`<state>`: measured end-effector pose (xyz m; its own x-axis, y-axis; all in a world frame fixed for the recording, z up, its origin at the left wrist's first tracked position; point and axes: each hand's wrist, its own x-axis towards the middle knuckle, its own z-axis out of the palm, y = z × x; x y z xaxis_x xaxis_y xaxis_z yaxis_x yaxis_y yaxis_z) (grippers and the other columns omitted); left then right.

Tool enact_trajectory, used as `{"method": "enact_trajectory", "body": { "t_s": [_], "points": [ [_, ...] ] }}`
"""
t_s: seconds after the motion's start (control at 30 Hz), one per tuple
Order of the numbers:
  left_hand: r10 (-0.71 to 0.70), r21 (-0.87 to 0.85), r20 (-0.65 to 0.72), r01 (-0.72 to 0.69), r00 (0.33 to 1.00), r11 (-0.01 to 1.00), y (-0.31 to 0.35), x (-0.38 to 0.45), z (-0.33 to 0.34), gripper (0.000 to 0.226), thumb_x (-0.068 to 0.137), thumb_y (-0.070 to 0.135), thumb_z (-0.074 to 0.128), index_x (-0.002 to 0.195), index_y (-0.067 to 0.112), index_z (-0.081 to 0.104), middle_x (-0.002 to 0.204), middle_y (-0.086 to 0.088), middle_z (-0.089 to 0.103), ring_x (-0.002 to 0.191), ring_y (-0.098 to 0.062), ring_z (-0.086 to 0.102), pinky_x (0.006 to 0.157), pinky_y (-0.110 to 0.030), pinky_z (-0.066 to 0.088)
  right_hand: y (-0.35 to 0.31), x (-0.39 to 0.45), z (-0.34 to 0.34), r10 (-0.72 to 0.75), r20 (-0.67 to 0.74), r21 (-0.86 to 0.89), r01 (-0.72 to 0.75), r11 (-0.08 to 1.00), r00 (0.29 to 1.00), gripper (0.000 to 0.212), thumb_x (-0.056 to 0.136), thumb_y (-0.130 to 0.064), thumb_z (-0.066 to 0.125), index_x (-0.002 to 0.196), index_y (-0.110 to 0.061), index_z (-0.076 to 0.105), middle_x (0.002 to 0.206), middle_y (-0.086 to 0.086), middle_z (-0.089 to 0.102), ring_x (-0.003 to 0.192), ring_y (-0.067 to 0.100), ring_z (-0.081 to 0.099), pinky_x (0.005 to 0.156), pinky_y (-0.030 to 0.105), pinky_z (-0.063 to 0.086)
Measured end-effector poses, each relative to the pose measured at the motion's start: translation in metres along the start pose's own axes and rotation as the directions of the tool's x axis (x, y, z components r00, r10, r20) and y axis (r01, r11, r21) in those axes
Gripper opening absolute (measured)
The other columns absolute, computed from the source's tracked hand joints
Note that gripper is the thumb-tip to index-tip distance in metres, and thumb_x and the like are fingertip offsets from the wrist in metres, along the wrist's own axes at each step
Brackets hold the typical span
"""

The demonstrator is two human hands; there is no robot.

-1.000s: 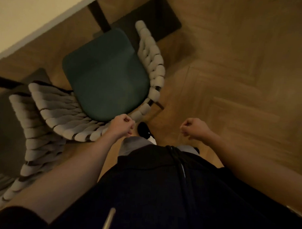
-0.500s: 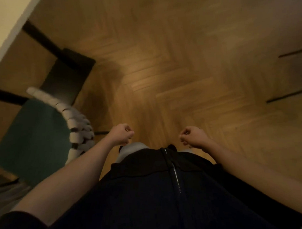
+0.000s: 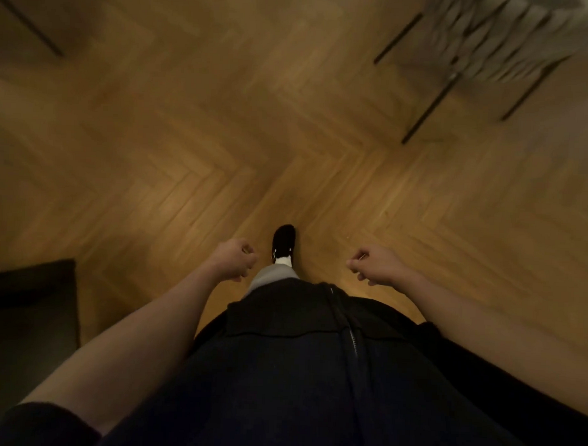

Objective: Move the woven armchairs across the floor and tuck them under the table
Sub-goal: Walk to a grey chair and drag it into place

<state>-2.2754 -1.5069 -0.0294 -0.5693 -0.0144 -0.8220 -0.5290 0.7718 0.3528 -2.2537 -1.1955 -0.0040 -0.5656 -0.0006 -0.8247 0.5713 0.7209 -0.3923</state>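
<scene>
Standing on herringbone wood floor (image 3: 222, 147), fists empty, blurred, seemingly woven armchair (image 3: 512, 33) ahead.

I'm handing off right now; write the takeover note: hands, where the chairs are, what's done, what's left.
Left hand: fingers curled, holding nothing.
Right hand: fingers curled, holding nothing.
Woven armchair: top right of the view, blurred, standing on the wooden floor clear of both hands. No table in view now.
Done: a second ago the left hand was at the back of a green-seated woven chair beside the table; the view has since turned away from it.
Left: walk to the armchair ahead on the right, grip it, move it across the floor and tuck it under the table.
</scene>
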Motion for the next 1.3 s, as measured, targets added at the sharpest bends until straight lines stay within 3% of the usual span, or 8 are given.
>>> {"method": "enact_trajectory", "body": {
  "t_s": [0.17,0.3,0.5,0.7,1.0,1.1,1.23,1.3],
  "points": [
    [0.054,0.114,0.092,-0.064,0.994,0.991,0.070,0.061,-0.049,0.013,0.101,0.024,0.057,0.110,0.015,0.060,0.098,-0.007,0.068,0.082,-0.020,0.068,0.071,-0.034,0.061,-0.037,0.032,-0.057,0.050,-0.071,0.118,-0.041,0.992,0.996,0.015,0.099,-0.032,0.061,0.104,-0.019,0.064,0.104,0.001,0.068,0.090,0.015,0.068,0.072,0.031,0.058],
    [0.101,0.246,0.180,-0.144,0.978,0.959,0.127,0.094,-0.081,0.008,0.100,0.021,0.056,0.104,0.016,0.060,0.099,-0.009,0.069,0.082,-0.021,0.070,0.064,-0.031,0.059,-0.064,0.052,-0.096,0.093,-0.107,0.251,-0.063,0.966,0.990,0.016,0.099,-0.032,0.060,0.103,-0.018,0.065,0.102,0.000,0.070,0.092,0.016,0.069,0.077,0.035,0.059],
    [0.174,0.355,0.189,-0.233,0.966,0.905,0.224,0.146,-0.121,0.007,0.099,0.016,0.054,0.101,0.016,0.061,0.098,-0.008,0.070,0.085,-0.022,0.070,0.070,-0.035,0.061,-0.080,0.080,-0.150,0.129,-0.159,0.359,-0.065,0.931,0.979,0.017,0.097,-0.032,0.063,0.103,-0.016,0.066,0.101,0.002,0.070,0.091,0.017,0.071,0.076,0.035,0.060],
    [0.213,0.404,0.228,-0.291,0.950,0.867,0.329,0.197,-0.133,0.009,0.101,0.019,0.055,0.104,0.015,0.062,0.099,-0.008,0.069,0.085,-0.022,0.071,0.071,-0.035,0.062,-0.066,0.118,-0.222,0.145,-0.163,0.378,-0.073,0.923,0.976,0.020,0.099,-0.031,0.061,0.107,-0.013,0.067,0.103,0.001,0.068,0.092,0.016,0.068,0.083,0.038,0.060],
    [0.182,0.460,0.260,-0.287,0.948,0.840,0.489,0.253,-0.115,0.005,0.101,0.019,0.055,0.098,0.019,0.059,0.101,-0.008,0.067,0.088,-0.022,0.069,0.071,-0.035,0.059,-0.024,0.186,-0.363,0.204,-0.091,0.434,-0.146,0.889,0.975,0.016,0.099,-0.030,0.060,0.109,-0.018,0.063,0.107,0.004,0.066,0.097,0.019,0.067,0.080,0.033,0.058],
    [0.226,0.455,0.274,-0.333,0.935,0.826,0.546,0.268,-0.111,0.007,0.100,0.018,0.053,0.097,0.019,0.059,0.100,-0.007,0.068,0.087,-0.022,0.070,0.074,-0.036,0.061,-0.013,0.203,-0.411,0.201,-0.084,0.426,-0.147,0.893,0.976,0.017,0.100,-0.031,0.059,0.110,-0.018,0.063,0.108,0.006,0.068,0.100,0.022,0.068,0.083,0.035,0.058],
    [0.259,0.461,0.280,-0.366,0.925,0.808,0.615,0.293,-0.116,0.008,0.100,0.018,0.053,0.098,0.017,0.061,0.100,-0.007,0.069,0.083,-0.020,0.069,0.065,-0.031,0.057,-0.010,0.225,-0.471,0.215,-0.100,0.495,-0.139,0.858,0.971,0.020,0.100,-0.031,0.060,0.108,-0.013,0.065,0.104,0.005,0.070,0.096,0.020,0.069,0.085,0.039,0.059],
    [0.279,0.467,0.279,-0.384,0.919,0.797,0.648,0.309,-0.121,0.009,0.100,0.019,0.053,0.099,0.018,0.062,0.099,-0.006,0.069,0.084,-0.020,0.070,0.070,-0.034,0.061,-0.013,0.238,-0.501,0.215,-0.122,0.498,-0.128,0.857,0.969,0.021,0.100,-0.032,0.061,0.107,-0.013,0.064,0.103,0.004,0.069,0.094,0.019,0.069,0.083,0.038,0.059]
  ]
}}
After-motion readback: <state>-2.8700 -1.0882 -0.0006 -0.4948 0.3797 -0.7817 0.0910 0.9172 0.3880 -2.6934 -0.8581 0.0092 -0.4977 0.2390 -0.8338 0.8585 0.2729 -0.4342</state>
